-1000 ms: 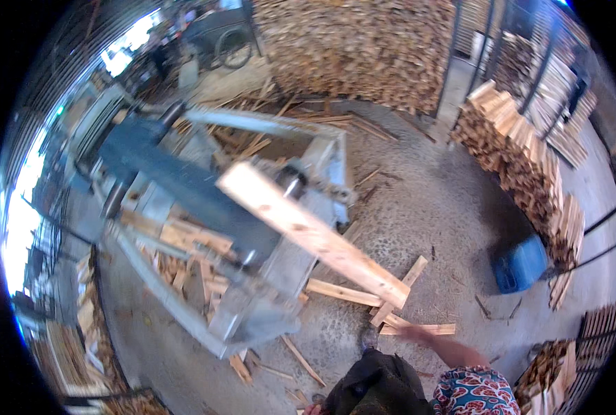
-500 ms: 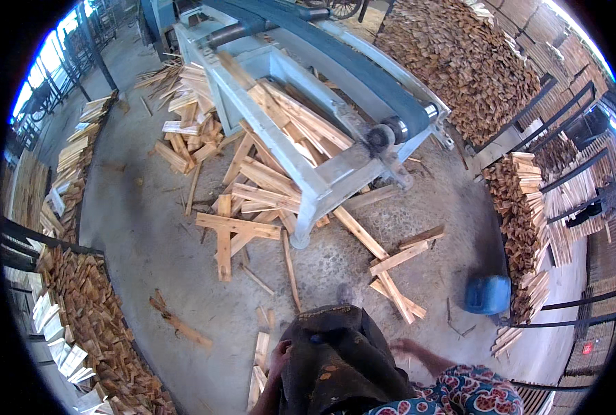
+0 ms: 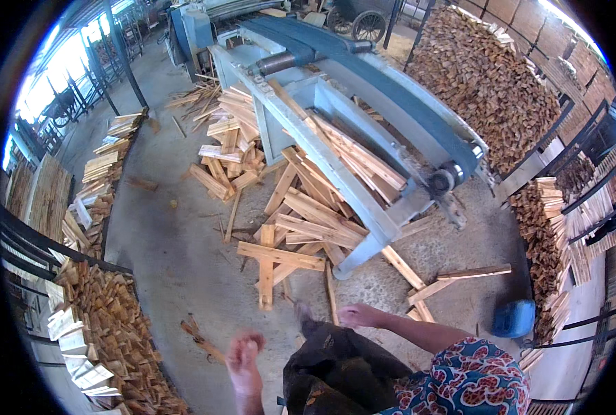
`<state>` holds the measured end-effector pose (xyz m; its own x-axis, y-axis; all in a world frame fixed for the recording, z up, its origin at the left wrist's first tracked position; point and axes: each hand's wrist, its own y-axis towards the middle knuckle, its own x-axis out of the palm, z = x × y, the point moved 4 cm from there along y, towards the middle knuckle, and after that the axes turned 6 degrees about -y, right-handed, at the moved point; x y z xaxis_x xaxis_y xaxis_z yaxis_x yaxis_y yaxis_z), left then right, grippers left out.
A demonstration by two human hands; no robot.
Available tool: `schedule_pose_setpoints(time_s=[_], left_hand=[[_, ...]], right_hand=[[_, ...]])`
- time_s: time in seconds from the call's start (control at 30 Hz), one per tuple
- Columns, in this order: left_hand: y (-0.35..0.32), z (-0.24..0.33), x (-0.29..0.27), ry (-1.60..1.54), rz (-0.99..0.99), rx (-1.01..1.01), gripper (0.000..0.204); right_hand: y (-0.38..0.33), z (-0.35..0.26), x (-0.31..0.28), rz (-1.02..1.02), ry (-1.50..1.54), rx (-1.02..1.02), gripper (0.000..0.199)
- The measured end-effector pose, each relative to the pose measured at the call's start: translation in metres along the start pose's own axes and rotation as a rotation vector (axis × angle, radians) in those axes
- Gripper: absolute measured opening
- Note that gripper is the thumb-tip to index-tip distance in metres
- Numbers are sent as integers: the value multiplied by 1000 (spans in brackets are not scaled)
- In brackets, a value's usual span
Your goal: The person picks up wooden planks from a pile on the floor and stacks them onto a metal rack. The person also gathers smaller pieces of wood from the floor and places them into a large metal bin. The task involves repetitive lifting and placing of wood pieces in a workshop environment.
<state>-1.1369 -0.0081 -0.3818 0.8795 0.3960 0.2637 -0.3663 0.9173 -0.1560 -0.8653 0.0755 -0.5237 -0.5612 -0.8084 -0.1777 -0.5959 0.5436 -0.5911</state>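
My left hand is raised left of my dark, worn trousers. It is smeared by motion, its fingers look bent, and nothing shows in it. My right hand reaches across in front of my knee, with fingers loosely stretched to the left and nothing visible in them. It is nearest to a long plank on the floor. Ahead, crossed boards lie at the near edge of a loose heap of pale wood pieces, apart from both hands.
A blue-grey conveyor frame with a dark belt stands over the heap. Stacked wood pieces line the left and the right. A blue plastic container sits at the right. Bark scraps lie on the concrete floor.
My left hand has left the side of my trousers and risen outward. My right hand has swung forward and left over my knee. The view has shifted, so the conveyor appears farther right.
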Motion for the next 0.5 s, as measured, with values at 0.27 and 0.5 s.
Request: schedule_pose_setpoints(time_s=[0.27, 0.5], left_hand=[[112, 199, 131, 153, -661, 584, 25], [204, 221, 183, 140, -407, 1055, 17]], right_hand=[[118, -68, -18, 40, 41, -60, 38], [213, -48, -94, 253, 73, -76, 46]])
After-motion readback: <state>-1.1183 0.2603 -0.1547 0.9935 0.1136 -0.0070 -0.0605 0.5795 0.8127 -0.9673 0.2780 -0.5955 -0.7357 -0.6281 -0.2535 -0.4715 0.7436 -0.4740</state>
